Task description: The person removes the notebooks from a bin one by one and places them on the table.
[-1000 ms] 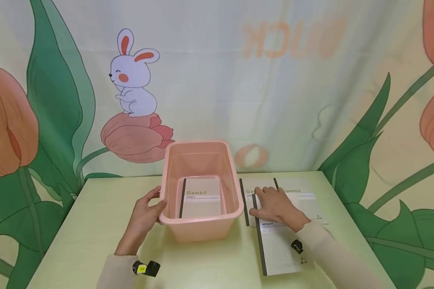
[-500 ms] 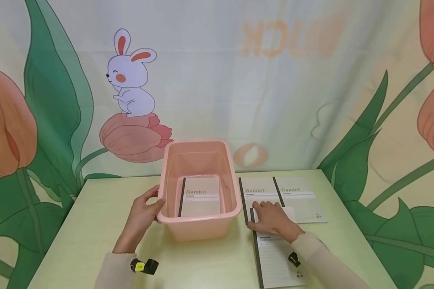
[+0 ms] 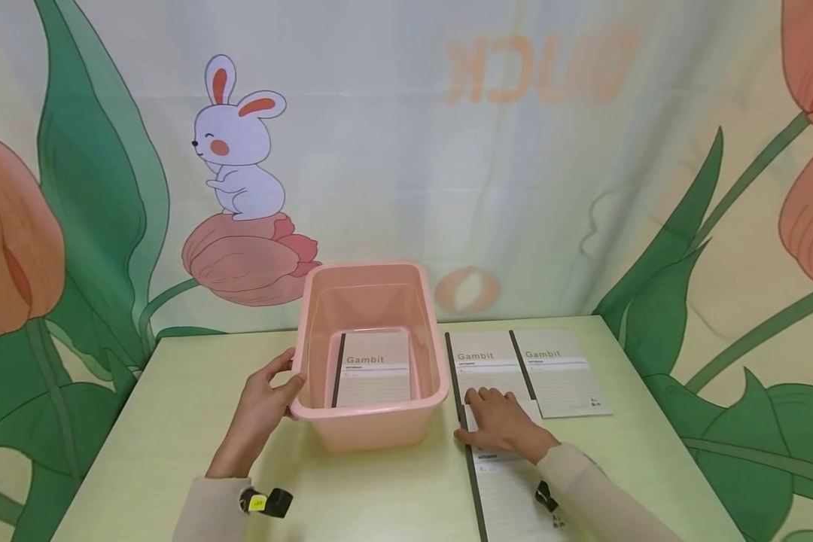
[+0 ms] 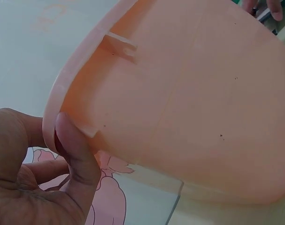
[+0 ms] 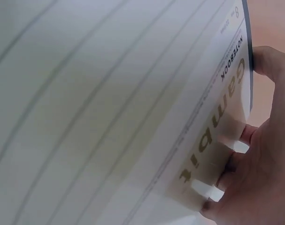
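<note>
A pink plastic bin (image 3: 369, 412) stands left of centre on the table. My left hand (image 3: 259, 406) grips its left rim, thumb and fingers on either side of the lip (image 4: 62, 89). Inside the bin lies a Gambit notebook (image 3: 373, 384) with a dark spine. My right hand (image 3: 504, 427) holds another such notebook (image 3: 511, 493) by its top end, with the thumb at the dark spine and the fingers over the top edge (image 5: 231, 171). This notebook overlaps the lower part of a notebook (image 3: 484, 361) behind it.
Beside that rear notebook, to its right, lies a further Gambit notebook (image 3: 562, 376). The pale green table (image 3: 196, 399) ends at a curtain (image 3: 379, 173) printed with a rabbit and tulips. Black wrist straps (image 3: 271, 502) are on both sleeves.
My right hand has drawn the held notebook toward the front edge and slightly left, uncovering more of the two rear notebooks. The left hand keeps its grip on the bin.
</note>
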`<state>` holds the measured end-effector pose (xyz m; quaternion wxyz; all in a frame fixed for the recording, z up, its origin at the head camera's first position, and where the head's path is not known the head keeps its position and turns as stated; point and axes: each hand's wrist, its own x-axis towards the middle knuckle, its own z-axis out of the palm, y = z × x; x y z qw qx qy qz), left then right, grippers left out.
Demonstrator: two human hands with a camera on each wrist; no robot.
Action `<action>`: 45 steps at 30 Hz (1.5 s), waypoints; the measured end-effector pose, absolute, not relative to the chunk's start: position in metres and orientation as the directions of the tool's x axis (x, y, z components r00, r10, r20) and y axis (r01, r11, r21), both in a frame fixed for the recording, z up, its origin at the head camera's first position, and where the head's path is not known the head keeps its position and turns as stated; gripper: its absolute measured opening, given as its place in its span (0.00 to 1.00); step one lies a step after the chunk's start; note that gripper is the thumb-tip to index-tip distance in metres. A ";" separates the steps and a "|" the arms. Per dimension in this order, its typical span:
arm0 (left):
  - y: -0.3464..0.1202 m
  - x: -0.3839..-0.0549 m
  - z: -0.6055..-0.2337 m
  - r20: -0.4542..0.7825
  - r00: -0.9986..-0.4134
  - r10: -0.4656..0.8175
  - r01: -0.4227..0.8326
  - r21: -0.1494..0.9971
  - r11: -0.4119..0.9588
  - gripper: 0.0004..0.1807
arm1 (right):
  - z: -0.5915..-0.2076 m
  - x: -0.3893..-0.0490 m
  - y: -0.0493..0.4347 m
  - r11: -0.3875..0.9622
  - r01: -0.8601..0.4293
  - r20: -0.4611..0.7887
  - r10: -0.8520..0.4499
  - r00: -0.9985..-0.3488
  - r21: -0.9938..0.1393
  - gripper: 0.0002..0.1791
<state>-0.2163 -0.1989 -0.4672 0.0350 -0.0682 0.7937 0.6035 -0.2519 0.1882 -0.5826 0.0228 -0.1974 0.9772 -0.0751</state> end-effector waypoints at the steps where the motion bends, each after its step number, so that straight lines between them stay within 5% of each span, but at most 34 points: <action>1: -0.199 -0.216 -0.467 -0.139 -0.988 -0.068 -0.152 0.953 0.262 0.33 | -0.584 -0.252 0.189 0.909 -0.385 -0.014 -0.392 -0.920 -0.157 0.32; 17: -0.200 -0.214 -0.466 -0.142 -0.988 -0.061 -0.153 0.954 0.258 0.33 | -0.564 -0.248 0.193 0.908 -0.388 0.034 -0.388 -0.921 -0.157 0.31; 33: -0.202 -0.216 -0.469 -0.143 -0.987 -0.070 -0.156 0.957 0.243 0.33 | -0.424 -0.238 0.197 0.872 -0.483 0.265 -0.448 -0.854 -0.080 0.34; 45: -0.201 -0.218 -0.470 -0.152 -0.986 -0.073 -0.165 0.956 0.243 0.33 | -0.367 -0.255 0.151 0.814 -0.580 0.241 -0.555 -0.796 -0.040 0.38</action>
